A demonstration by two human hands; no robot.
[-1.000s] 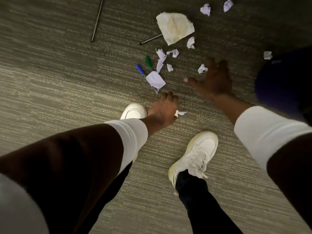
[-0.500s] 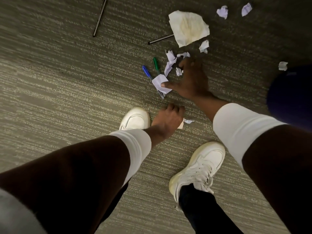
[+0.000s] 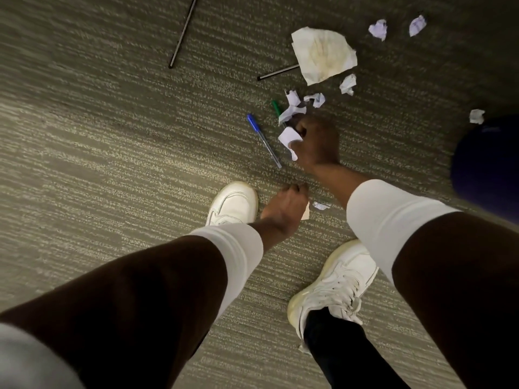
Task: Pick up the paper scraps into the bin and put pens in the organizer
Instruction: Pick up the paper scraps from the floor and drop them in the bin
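Both arms wearing dark brown sleeves [image 3: 134, 299] over white cuffs [image 3: 238, 248] showing at wrists. Feet sporting chunky white sneakers [image 3: 337, 287], laces kinda loose. Black trousers [image 3: 337, 352] covering right leg. Hands going bare.

**Right hand grips a scrap**

We see the right hand [image 3: 316, 141] closed on a white paper scrap [image 3: 289, 137] at frame centre, beside the blue pen [image 3: 263, 140]. The left hand [image 3: 283, 211], curled, holds paper lower down, above the carpet [image 3: 98, 150].

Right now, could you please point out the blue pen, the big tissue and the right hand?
blue pen [image 3: 263, 140]: head view, middle of the barrel.
big tissue [image 3: 323, 54]: head view, centre of the sheet.
right hand [image 3: 317, 144]: head view, back of the hand.
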